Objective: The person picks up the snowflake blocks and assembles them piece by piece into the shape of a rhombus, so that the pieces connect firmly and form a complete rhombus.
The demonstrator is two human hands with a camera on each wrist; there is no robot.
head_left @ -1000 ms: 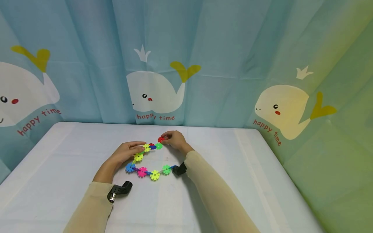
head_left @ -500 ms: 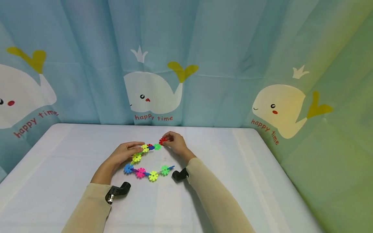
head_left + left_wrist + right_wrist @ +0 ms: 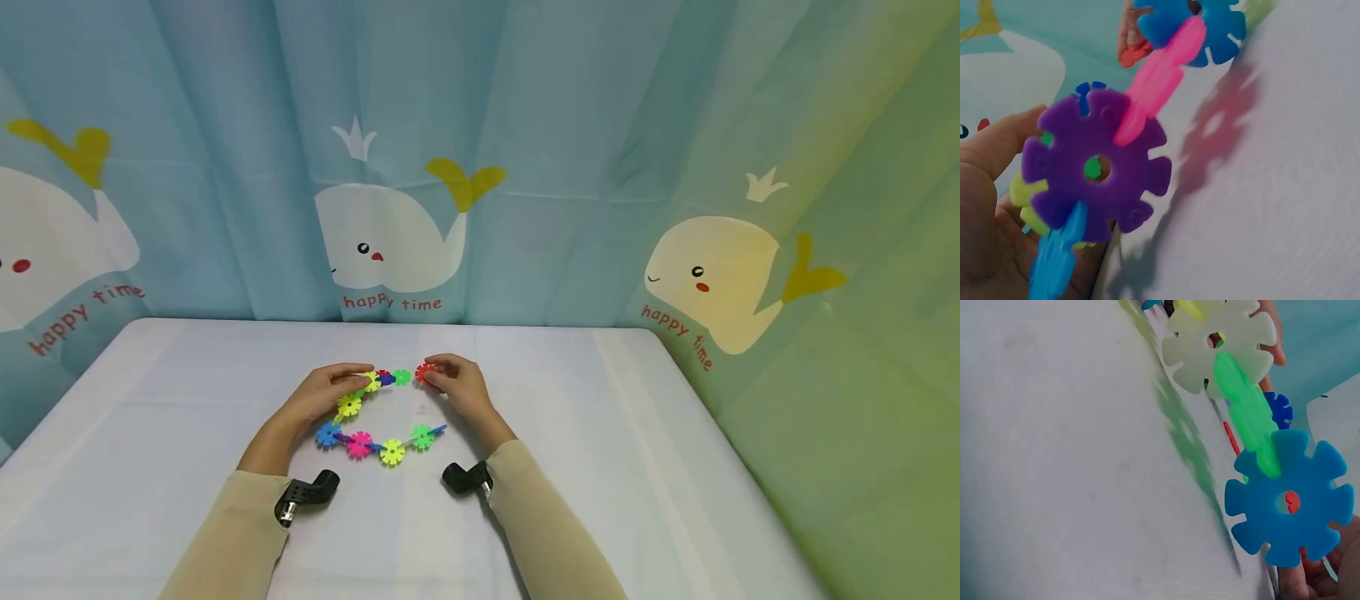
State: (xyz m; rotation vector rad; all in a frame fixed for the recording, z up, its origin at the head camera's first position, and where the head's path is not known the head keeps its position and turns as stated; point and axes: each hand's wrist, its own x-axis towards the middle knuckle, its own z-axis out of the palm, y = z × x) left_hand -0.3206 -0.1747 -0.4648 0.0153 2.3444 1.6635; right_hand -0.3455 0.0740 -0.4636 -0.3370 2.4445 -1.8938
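A chain of notched snowflake discs curves over the white table in the head view. My left hand [image 3: 324, 393] pinches the yellow disc [image 3: 372, 382] near the chain's far end, where a green disc [image 3: 402, 377] sticks out to the right. Between the fingertips of my right hand [image 3: 467, 392] is a red disc [image 3: 424, 374], with a small gap between it and the green one. Close to the left wrist camera are a purple disc [image 3: 1094, 165] and a pink disc [image 3: 1160, 81]. A blue disc [image 3: 1290, 499] partly hides my right hand in the right wrist view.
The chain's near part runs through a pink disc [image 3: 359, 444] and a yellow disc [image 3: 392, 452] to a blue end disc [image 3: 439, 430]. Black wrist cameras [image 3: 309, 492] sit close to the tabletop [image 3: 637, 467]. A whale-print curtain [image 3: 555, 167] hangs behind the table.
My right hand has brought the red disc slightly nearer to me, level with the green disc. Its wrist has drawn back from the chain's near end. My left hand keeps its hold.
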